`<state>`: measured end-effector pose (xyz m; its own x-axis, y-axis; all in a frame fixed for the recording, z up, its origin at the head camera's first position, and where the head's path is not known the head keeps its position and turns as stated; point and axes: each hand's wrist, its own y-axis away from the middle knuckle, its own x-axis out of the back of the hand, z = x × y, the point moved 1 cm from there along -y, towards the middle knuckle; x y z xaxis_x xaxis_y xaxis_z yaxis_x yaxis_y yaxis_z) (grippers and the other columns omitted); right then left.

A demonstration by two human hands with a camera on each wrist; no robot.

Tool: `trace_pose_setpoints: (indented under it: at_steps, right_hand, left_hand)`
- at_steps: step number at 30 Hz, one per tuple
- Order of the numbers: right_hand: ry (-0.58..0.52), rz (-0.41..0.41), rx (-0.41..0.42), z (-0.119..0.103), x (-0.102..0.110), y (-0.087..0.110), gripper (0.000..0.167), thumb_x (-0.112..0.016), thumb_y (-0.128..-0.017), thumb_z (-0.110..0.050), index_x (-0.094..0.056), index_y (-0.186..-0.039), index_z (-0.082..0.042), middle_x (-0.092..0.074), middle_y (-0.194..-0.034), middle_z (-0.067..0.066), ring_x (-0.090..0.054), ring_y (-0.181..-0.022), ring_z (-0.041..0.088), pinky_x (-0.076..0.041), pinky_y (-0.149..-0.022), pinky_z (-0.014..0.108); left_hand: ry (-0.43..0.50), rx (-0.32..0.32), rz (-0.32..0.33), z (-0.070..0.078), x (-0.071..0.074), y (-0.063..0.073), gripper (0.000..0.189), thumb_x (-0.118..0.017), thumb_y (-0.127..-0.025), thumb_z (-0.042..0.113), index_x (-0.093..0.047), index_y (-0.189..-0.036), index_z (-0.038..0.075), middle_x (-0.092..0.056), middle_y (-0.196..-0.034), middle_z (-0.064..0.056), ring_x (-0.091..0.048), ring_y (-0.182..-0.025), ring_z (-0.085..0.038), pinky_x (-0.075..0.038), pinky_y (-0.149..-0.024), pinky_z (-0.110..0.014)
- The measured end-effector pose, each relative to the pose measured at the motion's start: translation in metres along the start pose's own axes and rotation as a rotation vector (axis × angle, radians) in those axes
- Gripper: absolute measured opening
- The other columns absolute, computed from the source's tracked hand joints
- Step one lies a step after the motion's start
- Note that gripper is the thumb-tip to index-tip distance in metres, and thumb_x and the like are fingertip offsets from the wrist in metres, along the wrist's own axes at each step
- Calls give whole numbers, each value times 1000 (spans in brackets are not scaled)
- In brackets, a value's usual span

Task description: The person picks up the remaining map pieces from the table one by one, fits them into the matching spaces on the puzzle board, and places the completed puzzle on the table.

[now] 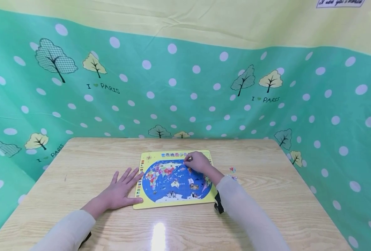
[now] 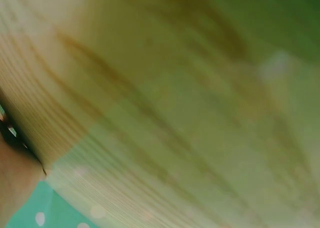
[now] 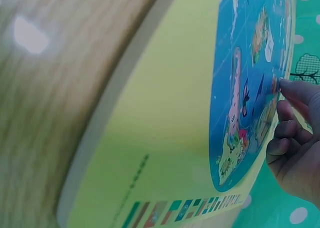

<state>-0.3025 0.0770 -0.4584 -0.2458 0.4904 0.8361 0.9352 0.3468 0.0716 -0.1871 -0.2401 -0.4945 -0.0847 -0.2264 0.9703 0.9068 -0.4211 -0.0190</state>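
A yellow-bordered world map puzzle board (image 1: 179, 205) lies flat on the table, its blue ocean filled with coloured land pieces and animal pictures. My left hand (image 1: 119, 191) is spread at the board's left side, with fingertips and thumb on its edge. Over the upper right of the map, my right hand (image 1: 199, 163) has thumb and forefinger pinched together on a small puzzle piece. The fingers mostly hide that piece. In the right wrist view, the right hand's fingertips (image 3: 285, 85) meet at the map surface, the other fingers curled. The left wrist view is blurred, mostly table.
Loose small puzzle pieces (image 1: 232, 170) lie on the wooden table (image 1: 267, 195) right of the board, partly behind the right sleeve (image 1: 245, 209). A green polka-dot cloth (image 1: 172, 83) with trees hangs behind and beside the table.
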Motion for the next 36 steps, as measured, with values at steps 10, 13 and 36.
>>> trace_pose_setpoints:
  at_steps: [10, 13, 36]
  right_hand:
    - [-19, -7, -5, -2, 4, 3, 12, -64, -89, -27, -72, -92, -18, -67, -84, -3, -56, -65, 10, -45, -58, 24]
    - [-29, -2, -7, -1, 5, 4, 12, -65, -88, -27, -72, -90, -18, -67, -84, -3, -56, -65, 10, -46, -58, 23]
    - [-141, -21, 20, 0, 19, 13, 17, -65, -88, -24, -70, -98, -12, -64, -71, 3, -58, -59, 14, -46, -51, 24]
  left_hand:
    - [-20, -15, 19, 1, 1, -1, 92, -50, -79, 72, -22, -150, 20, -17, -158, -9, -11, -144, -40, -3, -109, -69]
    - [-24, -20, 26, 1, 2, -1, 91, -50, -79, 71, -23, -150, 20, -17, -157, -9, -12, -143, -40, -4, -109, -69]
    - [-19, -5, 6, 0, -1, 1, 92, -49, -79, 72, -21, -150, 21, -15, -158, -9, -9, -144, -39, -1, -110, -68]
